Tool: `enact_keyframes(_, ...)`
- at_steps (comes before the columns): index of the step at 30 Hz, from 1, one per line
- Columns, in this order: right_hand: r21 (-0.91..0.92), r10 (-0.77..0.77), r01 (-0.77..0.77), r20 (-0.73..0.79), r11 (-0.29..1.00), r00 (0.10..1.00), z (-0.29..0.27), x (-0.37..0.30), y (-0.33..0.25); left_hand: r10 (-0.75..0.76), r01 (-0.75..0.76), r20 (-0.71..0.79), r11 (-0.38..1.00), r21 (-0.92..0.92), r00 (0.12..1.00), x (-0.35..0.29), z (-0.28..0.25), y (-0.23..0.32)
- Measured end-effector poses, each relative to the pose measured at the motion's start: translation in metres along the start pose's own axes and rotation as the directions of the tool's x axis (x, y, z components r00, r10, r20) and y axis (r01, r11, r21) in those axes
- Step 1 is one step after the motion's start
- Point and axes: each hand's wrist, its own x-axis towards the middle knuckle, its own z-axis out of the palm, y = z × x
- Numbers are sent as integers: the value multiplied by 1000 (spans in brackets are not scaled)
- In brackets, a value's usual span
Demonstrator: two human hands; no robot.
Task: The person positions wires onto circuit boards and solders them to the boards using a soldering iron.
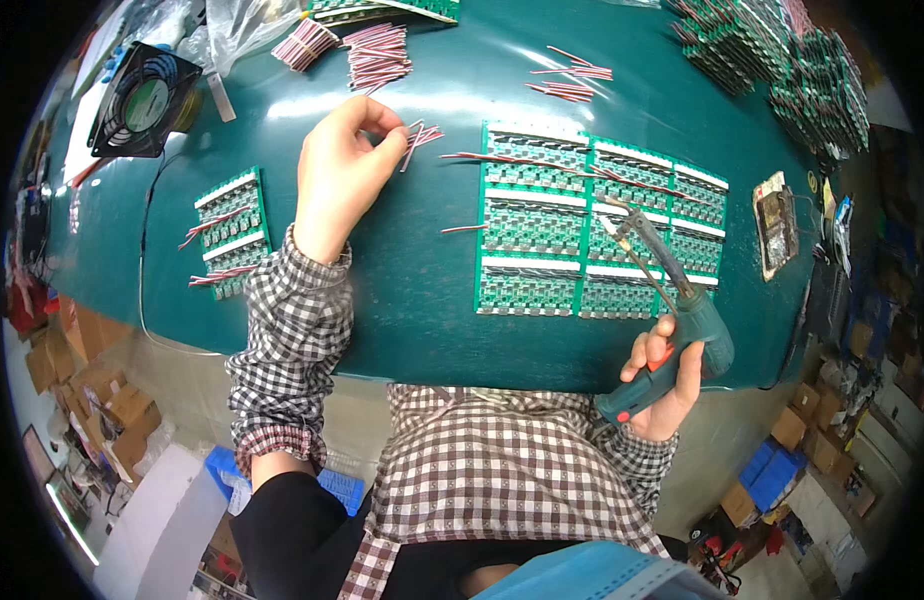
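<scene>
The left hand (344,165) is raised over the dark green surface (412,290), thumb and fingertips pinched shut on a small bunch of short red-and-white wire leads (419,137) — their free ends fan out to the right. The right hand (664,385) is wrapped closed around the teal pistol-grip soldering iron with a red trigger (672,330); its metal tip rests over the large green panel of circuit boards (597,230), which lies flat at centre right. A smaller green circuit-board panel with leads attached (232,230) sits well to the left. More loose lead bundles (377,55) lie further back, beside a black square cooling fan (144,98).
</scene>
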Motion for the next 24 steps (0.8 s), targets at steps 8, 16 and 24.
enact_keyframes(8,-33,-1,0,-14,999,1000,0,-2,0,-13,48,123,958,-283,992,-10,-4,11)
enact_keyframes(16,-107,-36,36,-5,994,999,2,-2,-2,168,-149,264,985,-92,950,-30,-10,40)
enact_keyframes(24,-337,-132,107,-51,935,990,4,-11,-4,356,-400,423,916,17,834,-28,6,50)
